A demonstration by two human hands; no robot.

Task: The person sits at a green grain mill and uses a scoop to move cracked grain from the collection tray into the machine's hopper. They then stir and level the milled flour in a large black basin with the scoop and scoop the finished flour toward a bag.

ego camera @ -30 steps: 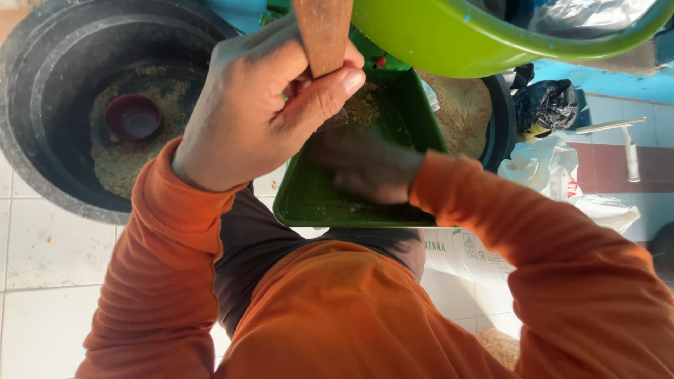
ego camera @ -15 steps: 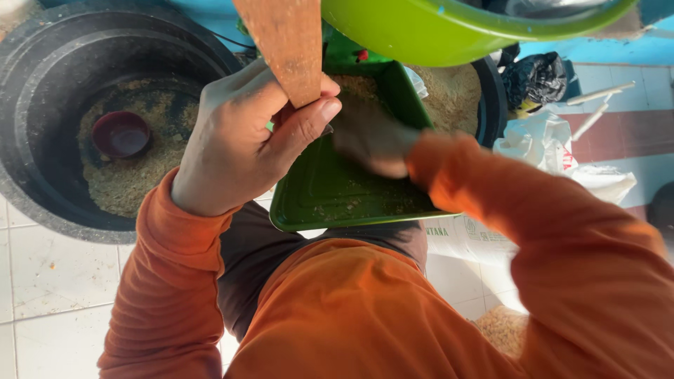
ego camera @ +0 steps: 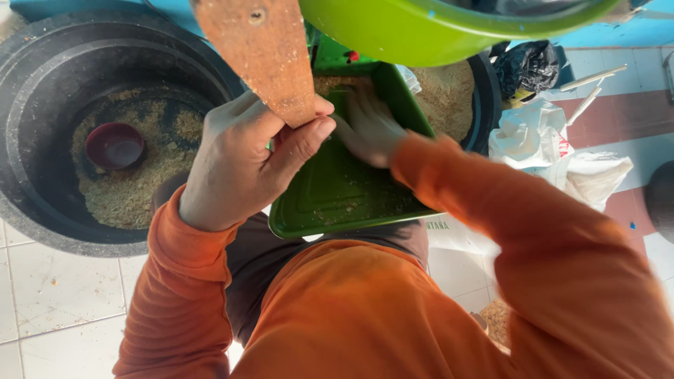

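My left hand [ego camera: 242, 165] grips the narrow lower end of a flat brown wooden paddle [ego camera: 263, 52], which stands upright with its wide end near the camera. My right hand [ego camera: 368, 126] lies flat inside a dark green rectangular tray [ego camera: 330, 203], its fingers spread against a heap of tan grainy meal [ego camera: 330, 84] at the tray's far end. The tray rests on my lap. Both arms are in orange sleeves.
A large black tub [ego camera: 42, 84] at the left holds tan meal and a small dark red bowl [ego camera: 114, 145]. A second black tub of meal [ego camera: 449, 95] sits beyond the tray. A lime green basin [ego camera: 421, 31] hangs overhead. White and black plastic bags [ego camera: 547, 140] lie on the tiled floor.
My right hand has slid from the tray's near part up to its far end, pushing meal along. My left hand and the paddle shifted slightly right and closer to the camera.
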